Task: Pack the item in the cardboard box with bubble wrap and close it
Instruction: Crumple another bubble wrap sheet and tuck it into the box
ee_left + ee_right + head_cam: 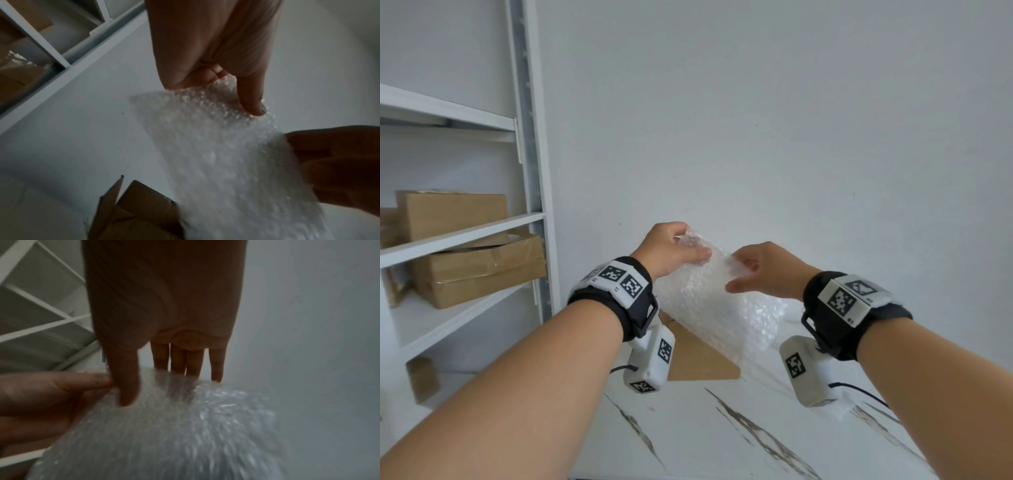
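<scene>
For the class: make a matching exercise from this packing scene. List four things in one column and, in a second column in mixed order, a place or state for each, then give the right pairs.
Things:
1. bubble wrap
2. cardboard box
3. stacked cardboard boxes
4. left hand

Places or states:
A. on the white shelf unit at the left
B. held up in the air by both hands
C. pinching the top left edge of the sheet
D. on the marble-patterned table, flaps open, below the sheet

Pairs: 1-B, 2-D, 3-A, 4-C. The right hand grips the sheet's other top edge.
</scene>
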`<state>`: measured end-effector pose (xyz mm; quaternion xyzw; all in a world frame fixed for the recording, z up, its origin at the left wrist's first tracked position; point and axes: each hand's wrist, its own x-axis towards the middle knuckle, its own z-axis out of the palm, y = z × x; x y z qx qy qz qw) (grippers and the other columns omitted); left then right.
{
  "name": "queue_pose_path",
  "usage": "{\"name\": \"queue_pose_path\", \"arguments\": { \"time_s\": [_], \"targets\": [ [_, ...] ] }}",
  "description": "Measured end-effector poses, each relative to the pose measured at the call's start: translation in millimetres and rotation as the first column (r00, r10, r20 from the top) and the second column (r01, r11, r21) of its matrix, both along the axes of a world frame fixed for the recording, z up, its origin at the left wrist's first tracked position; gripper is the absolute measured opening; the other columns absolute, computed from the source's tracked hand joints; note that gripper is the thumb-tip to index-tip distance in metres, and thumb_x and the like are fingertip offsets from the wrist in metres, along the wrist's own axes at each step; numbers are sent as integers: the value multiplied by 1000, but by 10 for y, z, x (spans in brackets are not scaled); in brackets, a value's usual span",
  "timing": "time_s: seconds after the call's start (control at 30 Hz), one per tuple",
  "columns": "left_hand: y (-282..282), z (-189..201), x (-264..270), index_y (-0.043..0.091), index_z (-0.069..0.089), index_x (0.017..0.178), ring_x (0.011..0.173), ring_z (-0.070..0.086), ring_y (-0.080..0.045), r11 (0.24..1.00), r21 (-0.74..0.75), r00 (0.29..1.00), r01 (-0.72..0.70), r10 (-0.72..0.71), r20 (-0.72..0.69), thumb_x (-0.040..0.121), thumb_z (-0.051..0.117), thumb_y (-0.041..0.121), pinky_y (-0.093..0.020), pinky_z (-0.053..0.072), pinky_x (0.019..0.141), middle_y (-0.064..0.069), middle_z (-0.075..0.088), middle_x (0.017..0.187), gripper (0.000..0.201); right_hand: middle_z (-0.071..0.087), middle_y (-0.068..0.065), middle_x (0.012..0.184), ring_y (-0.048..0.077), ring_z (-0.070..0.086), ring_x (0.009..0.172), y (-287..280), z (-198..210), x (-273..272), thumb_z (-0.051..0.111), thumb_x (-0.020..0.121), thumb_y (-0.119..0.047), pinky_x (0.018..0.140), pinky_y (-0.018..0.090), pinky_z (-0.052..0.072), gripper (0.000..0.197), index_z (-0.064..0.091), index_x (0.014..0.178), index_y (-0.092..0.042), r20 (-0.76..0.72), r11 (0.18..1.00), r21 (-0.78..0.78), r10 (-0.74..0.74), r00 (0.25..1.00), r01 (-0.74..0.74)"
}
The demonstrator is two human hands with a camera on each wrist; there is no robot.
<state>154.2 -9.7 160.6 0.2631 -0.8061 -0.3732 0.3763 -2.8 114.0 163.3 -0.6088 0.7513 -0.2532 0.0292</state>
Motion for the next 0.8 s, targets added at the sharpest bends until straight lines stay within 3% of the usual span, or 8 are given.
{"name": "queue_pose_path", "arguments": {
  "time_s": [0.03, 0.1, 0.23, 0.3, 0.37, 0.53, 0.67, 0.8],
  "targets": [
    [18, 3, -18, 11, 59, 75, 71, 55, -12, 1000, -4, 1000, 2, -2, -3, 76, 80, 25, -22, 40, 65, 2, 60, 73, 26, 66, -8, 87, 11, 61, 77, -21, -18, 18, 74, 78, -28, 71, 22, 52, 12, 67, 86, -23, 14, 1000, -27, -13, 1000, 14],
    [18, 3, -10, 14, 63, 86, 80, 59, -11, 998, 49, 999, -25, 27, -28, 74, 81, 27, -21, 42, 66, 4, 64, 83, 25, 73, -1, 81, 19, 70, 74, -33, -38, -25, 69, 81, -16, 68, 29, 58, 9, 67, 73, -11, 133, 995, -93, -16, 991, 28],
    [-73, -63, 89, 22, 46, 137, 117, 54, -19, 957, 290, 992, -25, 60, -113, 71, 82, 38, -36, 45, 99, -3, 55, 129, 77, 74, 9, 88, 19, 72, 77, 24, -37, -163, 68, 85, -8, 72, 28, 60, 11, 70, 94, -2, 491, 969, -229, 36, 870, 89],
    [-50, -133, 76, 17, 29, 148, 123, 50, -23, 877, 468, 987, 106, -35, -158, 71, 81, 37, -44, 42, 106, -9, 46, 141, 94, 72, 10, 89, 18, 71, 77, 37, -34, -180, 68, 85, -7, 73, 26, 60, 12, 68, 96, -4, 651, 950, -289, 101, 752, 122],
    [10, -208, 6, 10, 31, 147, 120, 52, -23, 830, 533, 984, 167, -108, -140, 66, 84, 39, -44, 42, 106, -10, 50, 140, 101, 72, 10, 91, 18, 71, 79, 25, -47, -174, 69, 85, -8, 73, 26, 59, 12, 67, 96, -6, 727, 941, -306, 133, 674, 144],
    [-2, -304, -157, 2, 59, 119, 78, 68, -18, 849, 506, 984, 156, -86, -159, 87, 68, 13, -27, 57, 67, -11, 71, 99, 35, 69, 12, 95, 21, 67, 85, 9, -152, -152, 66, 87, -14, 69, 28, 58, 22, 68, 102, 2, 745, 951, -269, 104, 659, 154],
    [-56, -362, -138, 6, 62, 116, 87, 64, -21, 833, 523, 983, 180, -126, -137, 93, 58, 10, -29, 54, 74, -11, 65, 104, 24, 64, 11, 95, 21, 62, 80, 36, -273, -201, 57, 92, -15, 61, 25, 55, 22, 69, 107, -5, 773, 976, -169, 44, 633, 137],
    [-61, -402, -124, 4, 60, 125, 95, 64, -22, 797, 548, 966, 255, -187, -177, 95, 52, 2, -28, 55, 79, -12, 65, 113, 31, 66, 12, 105, 25, 64, 84, 18, -374, -230, 42, 97, -3, 63, 27, 56, 29, 65, 111, -15, 881, 989, -137, 97, 464, 52]
  ]
}}
